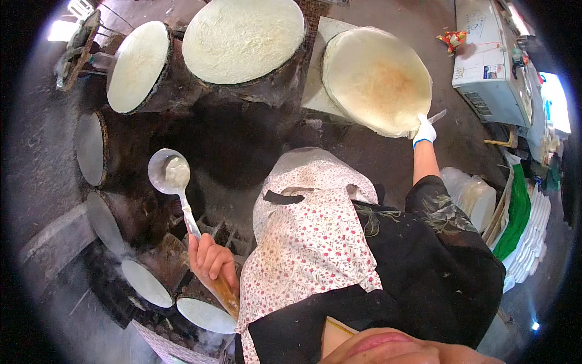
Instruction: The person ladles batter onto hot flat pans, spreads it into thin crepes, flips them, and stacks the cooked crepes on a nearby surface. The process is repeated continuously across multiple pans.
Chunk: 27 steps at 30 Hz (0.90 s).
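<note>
My left hand point(212, 262) is wrapped round the wooden handle of a metal ladle point(177, 173), whose round bowl holds some pale batter and is held out over the dark area at the left. My right hand point(423, 130), in a white glove with a blue cuff, is closed at the right lower edge of a large round stack of thin pale flatbreads point(370, 73), browned near the middle, lying on a light board point(313, 97). A thin flat blade point(438, 115) sticks out from that hand; whether the fingers also grip the bread edge I cannot tell.
Round griddles curve round me: two coated pale point(242, 39) point(137, 65), several grey point(91, 148) down the left, some steaming. At right are a white appliance point(488, 64), a red-yellow packet point(451, 40), round pale stacks point(470, 200), green cloth point(509, 212). My floral apron point(315, 242) fills the lower middle.
</note>
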Each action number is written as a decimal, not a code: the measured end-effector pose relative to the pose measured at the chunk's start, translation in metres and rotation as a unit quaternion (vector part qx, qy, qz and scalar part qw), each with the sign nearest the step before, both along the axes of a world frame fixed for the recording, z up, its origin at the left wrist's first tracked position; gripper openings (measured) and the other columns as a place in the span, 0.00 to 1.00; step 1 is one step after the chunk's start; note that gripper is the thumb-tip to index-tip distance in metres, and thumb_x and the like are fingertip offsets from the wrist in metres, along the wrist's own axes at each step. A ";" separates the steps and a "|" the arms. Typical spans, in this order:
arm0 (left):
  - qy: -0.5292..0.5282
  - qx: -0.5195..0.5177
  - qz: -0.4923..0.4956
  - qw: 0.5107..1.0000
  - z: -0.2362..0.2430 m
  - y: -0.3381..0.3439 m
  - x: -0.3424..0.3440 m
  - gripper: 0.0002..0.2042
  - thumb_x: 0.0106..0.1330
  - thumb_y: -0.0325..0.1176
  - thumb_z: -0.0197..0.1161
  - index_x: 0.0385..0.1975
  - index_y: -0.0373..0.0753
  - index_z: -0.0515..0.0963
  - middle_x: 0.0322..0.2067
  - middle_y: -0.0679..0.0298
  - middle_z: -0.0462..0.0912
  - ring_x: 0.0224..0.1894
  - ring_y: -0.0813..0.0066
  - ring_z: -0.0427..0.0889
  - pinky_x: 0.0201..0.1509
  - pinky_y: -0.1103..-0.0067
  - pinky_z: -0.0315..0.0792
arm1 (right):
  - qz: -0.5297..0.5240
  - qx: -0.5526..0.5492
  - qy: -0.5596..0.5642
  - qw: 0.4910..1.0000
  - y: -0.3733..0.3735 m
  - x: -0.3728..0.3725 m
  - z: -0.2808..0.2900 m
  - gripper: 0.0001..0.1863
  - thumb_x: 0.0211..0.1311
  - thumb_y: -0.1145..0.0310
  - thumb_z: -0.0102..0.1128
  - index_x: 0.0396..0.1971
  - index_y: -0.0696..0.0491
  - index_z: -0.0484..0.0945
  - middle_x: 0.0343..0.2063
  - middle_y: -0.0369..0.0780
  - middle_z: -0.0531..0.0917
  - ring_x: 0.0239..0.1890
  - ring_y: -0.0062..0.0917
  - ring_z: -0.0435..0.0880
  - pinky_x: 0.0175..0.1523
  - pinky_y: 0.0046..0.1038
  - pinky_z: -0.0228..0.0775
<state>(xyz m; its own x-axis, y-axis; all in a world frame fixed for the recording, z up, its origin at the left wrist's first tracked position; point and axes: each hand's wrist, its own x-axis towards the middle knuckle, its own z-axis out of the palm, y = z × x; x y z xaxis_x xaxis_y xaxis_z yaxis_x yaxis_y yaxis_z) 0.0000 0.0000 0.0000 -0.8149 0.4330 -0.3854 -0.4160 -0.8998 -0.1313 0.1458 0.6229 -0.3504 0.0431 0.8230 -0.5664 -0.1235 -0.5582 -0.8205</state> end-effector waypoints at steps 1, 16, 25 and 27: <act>0.003 0.000 -0.003 1.000 0.002 0.001 -0.001 0.23 0.86 0.43 0.43 0.24 0.39 0.64 0.19 0.67 0.68 0.13 0.79 0.69 0.13 0.80 0.70 | 0.009 0.015 0.005 1.000 0.005 0.000 -0.004 0.23 0.62 0.74 0.72 0.55 0.67 0.80 0.51 0.47 0.86 0.50 0.41 0.88 0.56 0.40 0.83; 0.040 0.042 0.115 0.992 -0.074 -0.054 0.085 0.12 0.87 0.40 0.38 0.46 0.39 0.66 0.20 0.67 0.67 0.13 0.79 0.67 0.15 0.79 0.69 | 0.204 0.290 -0.457 0.816 -0.029 -0.059 0.082 0.19 0.72 0.61 0.59 0.57 0.51 0.85 0.51 0.46 0.89 0.51 0.36 0.88 0.56 0.35 0.78; -0.175 -0.313 0.334 0.872 -0.161 -0.069 0.282 0.26 0.84 0.38 0.48 0.80 0.57 0.56 0.23 0.74 0.64 0.15 0.87 0.58 0.16 0.85 0.59 | 0.927 0.234 0.046 0.289 -0.442 -0.179 0.149 0.36 0.73 0.75 0.55 0.79 0.39 0.62 0.34 0.32 0.79 0.20 0.10 0.69 0.23 0.17 0.68; -0.251 -0.399 0.382 0.795 -0.201 -0.117 0.350 0.26 0.84 0.37 0.48 0.79 0.54 0.59 0.22 0.71 0.68 0.14 0.82 0.62 0.16 0.82 0.61 | 0.983 0.092 0.022 0.160 -0.527 -0.144 0.167 0.32 0.76 0.68 0.58 0.78 0.45 0.65 0.30 0.29 0.78 0.23 0.10 0.69 0.26 0.16 0.65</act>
<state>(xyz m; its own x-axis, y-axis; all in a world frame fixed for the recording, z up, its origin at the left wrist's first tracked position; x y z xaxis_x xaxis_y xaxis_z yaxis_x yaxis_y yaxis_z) 0.3500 -0.1171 -0.2011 -0.3785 -0.6602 -0.6487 0.2168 -0.7446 0.6313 0.0018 0.0956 -0.1837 -0.4021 -0.7738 -0.4893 0.1334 0.4792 -0.8675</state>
